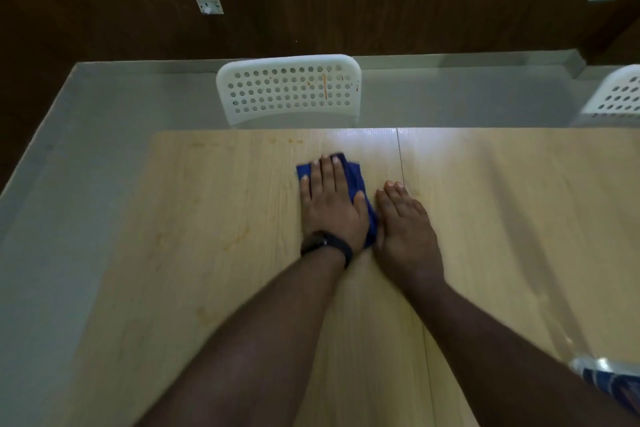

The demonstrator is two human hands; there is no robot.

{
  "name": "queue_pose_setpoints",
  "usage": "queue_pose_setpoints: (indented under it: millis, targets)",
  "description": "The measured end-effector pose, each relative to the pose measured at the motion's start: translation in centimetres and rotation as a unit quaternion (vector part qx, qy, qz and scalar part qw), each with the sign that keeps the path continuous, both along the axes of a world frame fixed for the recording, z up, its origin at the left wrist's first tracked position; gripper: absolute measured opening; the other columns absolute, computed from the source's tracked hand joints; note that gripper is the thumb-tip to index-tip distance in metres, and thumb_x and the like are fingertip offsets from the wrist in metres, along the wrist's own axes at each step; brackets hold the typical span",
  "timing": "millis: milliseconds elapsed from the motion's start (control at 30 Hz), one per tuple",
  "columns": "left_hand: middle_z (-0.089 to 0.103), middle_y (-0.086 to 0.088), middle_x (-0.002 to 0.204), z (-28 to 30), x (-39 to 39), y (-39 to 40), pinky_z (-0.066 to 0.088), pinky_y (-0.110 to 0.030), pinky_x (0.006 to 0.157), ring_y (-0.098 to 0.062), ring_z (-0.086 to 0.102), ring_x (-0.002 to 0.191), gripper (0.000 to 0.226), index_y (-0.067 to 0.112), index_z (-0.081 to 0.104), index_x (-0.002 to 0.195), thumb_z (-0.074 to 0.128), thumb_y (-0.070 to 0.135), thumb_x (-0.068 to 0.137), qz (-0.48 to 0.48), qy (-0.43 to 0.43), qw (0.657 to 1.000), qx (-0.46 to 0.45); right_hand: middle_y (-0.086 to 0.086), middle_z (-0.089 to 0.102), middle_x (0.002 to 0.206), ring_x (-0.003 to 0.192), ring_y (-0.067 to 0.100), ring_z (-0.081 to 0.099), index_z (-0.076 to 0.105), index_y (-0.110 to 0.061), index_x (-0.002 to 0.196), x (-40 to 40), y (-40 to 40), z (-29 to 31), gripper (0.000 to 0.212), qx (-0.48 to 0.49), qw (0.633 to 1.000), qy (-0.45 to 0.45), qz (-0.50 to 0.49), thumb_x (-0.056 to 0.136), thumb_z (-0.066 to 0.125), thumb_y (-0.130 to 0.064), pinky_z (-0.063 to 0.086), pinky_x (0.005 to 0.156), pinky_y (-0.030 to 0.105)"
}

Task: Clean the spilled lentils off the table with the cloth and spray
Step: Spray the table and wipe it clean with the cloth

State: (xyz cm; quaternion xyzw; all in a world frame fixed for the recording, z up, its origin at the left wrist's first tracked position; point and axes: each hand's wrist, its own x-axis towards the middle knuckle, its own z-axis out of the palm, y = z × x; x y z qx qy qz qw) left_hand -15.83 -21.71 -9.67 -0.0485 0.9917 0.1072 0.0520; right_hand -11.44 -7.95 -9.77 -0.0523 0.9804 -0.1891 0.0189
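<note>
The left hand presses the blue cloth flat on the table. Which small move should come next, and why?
Probably slide the cloth left and toward the far edge under the left hand: faint yellowish stains remain on the table there. The right hand lies flat beside the cloth, bracing. No lentils are clearly visible.

The folded blue cloth (353,184) is lying on the light wooden table (214,253), under the left hand (332,204); the right hand (405,229) is resting just right of it. A white perforated plastic chair (289,90) is standing behind the table's far edge.
</note>
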Motion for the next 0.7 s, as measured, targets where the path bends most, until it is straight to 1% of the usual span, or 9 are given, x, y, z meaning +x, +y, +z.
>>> queue_pose_setpoints:
  millis: [100, 167, 233, 267, 367, 433, 533, 633, 700]
  targets:
    - [-0.013, -0.009, 0.173, 0.2, 3.7, -0.2, 0.001, -0.048, 0.13, -0.025, -0.01, 0.16, 0.075, 0.012, -0.011, 0.165, 0.015, 0.05, 0.106, -0.032, -0.012, 0.999, -0.008, 0.0, 0.017, 0.174, 0.161, 0.012, 0.006, 0.021, -0.019, 0.166, 0.0, -0.1, 0.4, 0.058, -0.003, 1.0, -0.001, 0.004, 0.111, 0.035, -0.031, 0.005, 0.13, 0.034]
    - [-0.01, -0.007, 0.174, 0.0, 2.0, -0.7, 0.0, -0.047, 0.13, -0.023, -0.01, 0.16, 0.075, 0.012, -0.008, 0.165, 0.016, 0.05, 0.105, -0.072, -0.005, 0.997, -0.008, 0.001, 0.018, 0.174, 0.161, 0.012, 0.007, 0.022, -0.019, 0.166, -0.1, 0.0, 0.2, 0.058, 0.006, 1.0, 0.0, 0.006, 0.111, 0.034, -0.031, 0.005, 0.13, 0.033]
    - [-0.004, -0.006, 0.175, -0.4, -1.5, -1.0, -0.001, -0.046, 0.13, -0.022, -0.006, 0.161, 0.075, 0.013, -0.003, 0.166, 0.018, 0.05, 0.105, -0.12, 0.01, 0.993, -0.019, 0.001, 0.02, 0.173, 0.16, 0.012, 0.009, 0.023, -0.02, 0.166, -0.2, 0.1, 0.0, 0.058, 0.007, 1.0, 0.003, 0.003, 0.11, 0.035, -0.031, 0.004, 0.129, 0.032]
    - [-0.002, -0.005, 0.175, -0.2, -3.3, -1.2, 0.0, -0.046, 0.13, -0.022, -0.004, 0.161, 0.075, 0.013, -0.001, 0.166, 0.02, 0.05, 0.105, -0.127, 0.009, 0.992, -0.024, 0.0, 0.021, 0.173, 0.16, 0.012, 0.01, 0.024, -0.02, 0.166, -0.2, 0.0, 0.0, 0.058, 0.005, 1.0, 0.005, 0.0, 0.11, 0.036, -0.031, 0.004, 0.129, 0.031]
    - [0.004, -0.007, 0.175, -0.3, -6.9, -1.1, 0.003, -0.046, 0.13, -0.024, 0.002, 0.161, 0.075, 0.012, 0.003, 0.166, 0.023, 0.049, 0.105, -0.1, 0.007, 0.994, -0.035, -0.001, 0.026, 0.171, 0.159, 0.011, 0.015, 0.028, -0.021, 0.165, -0.3, -0.2, -0.3, 0.055, -0.004, 1.0, 0.019, -0.013, 0.111, 0.036, -0.031, 0.008, 0.129, 0.031]
    - [0.005, -0.008, 0.174, -0.4, -6.9, -0.5, 0.005, -0.047, 0.13, -0.025, 0.004, 0.161, 0.075, 0.011, 0.003, 0.166, 0.023, 0.049, 0.105, -0.054, 0.011, 0.998, -0.027, 0.0, 0.029, 0.17, 0.159, 0.012, 0.019, 0.031, -0.02, 0.164, -0.4, 0.0, -0.5, 0.054, -0.001, 0.999, 0.029, -0.014, 0.111, 0.036, -0.03, 0.011, 0.13, 0.032]
    - [0.002, -0.01, 0.174, -0.4, -3.0, -0.7, 0.004, -0.049, 0.13, -0.027, 0.001, 0.161, 0.076, 0.01, -0.002, 0.166, 0.021, 0.049, 0.105, 0.012, 0.015, 1.0, -0.014, 0.003, 0.031, 0.17, 0.159, 0.015, 0.02, 0.034, -0.017, 0.163, -0.1, -0.1, -0.1, 0.054, 0.009, 1.0, 0.025, 0.001, 0.11, 0.034, -0.031, 0.013, 0.13, 0.034]
    - [-0.005, -0.009, 0.174, -0.3, 3.5, -0.9, 0.003, -0.049, 0.13, -0.026, -0.005, 0.161, 0.076, 0.012, -0.007, 0.165, 0.018, 0.05, 0.105, -0.001, 0.004, 1.0, 0.003, 0.003, 0.028, 0.171, 0.16, 0.015, 0.017, 0.032, -0.017, 0.163, -0.1, 0.0, 0.0, 0.056, 0.02, 1.0, 0.019, 0.011, 0.111, 0.029, -0.035, 0.016, 0.131, 0.038]
    - [-0.01, -0.008, 0.174, -0.2, 7.4, -1.2, 0.002, -0.048, 0.13, -0.024, -0.009, 0.161, 0.076, 0.013, -0.01, 0.165, 0.014, 0.051, 0.104, -0.024, -0.008, 1.0, 0.002, 0.003, 0.027, 0.171, 0.16, 0.015, 0.016, 0.031, -0.018, 0.163, 0.0, -0.1, 0.2, 0.055, 0.024, 0.999, 0.02, 0.009, 0.112, 0.029, -0.035, 0.015, 0.131, 0.037]
